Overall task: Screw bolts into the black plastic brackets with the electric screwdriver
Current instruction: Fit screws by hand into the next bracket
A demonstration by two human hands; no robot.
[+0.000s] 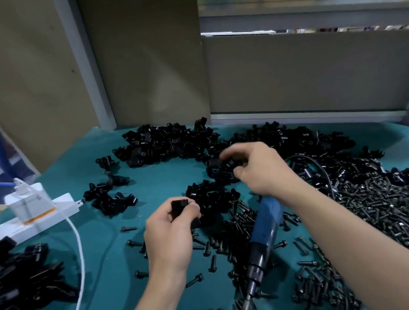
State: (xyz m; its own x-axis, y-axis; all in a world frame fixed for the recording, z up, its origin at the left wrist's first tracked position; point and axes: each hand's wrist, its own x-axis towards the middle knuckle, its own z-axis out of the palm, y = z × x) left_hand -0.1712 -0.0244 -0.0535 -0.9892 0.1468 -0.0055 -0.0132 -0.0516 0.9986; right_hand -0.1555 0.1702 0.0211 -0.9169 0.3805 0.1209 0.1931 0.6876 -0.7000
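Teal-covered table (106, 250) is looking like a parts explosion: the left hand (169, 238) is gripping one black bracket (179, 206) just below mid-frame. The right hand (256, 170) is curling its fingers into the bracket pile (174, 143) at centre, too blurry to tell if it's holding one. The blue electric screwdriver (265, 225) is lying on the table under the right forearm, with bolts (393, 205) spreading across the right side.
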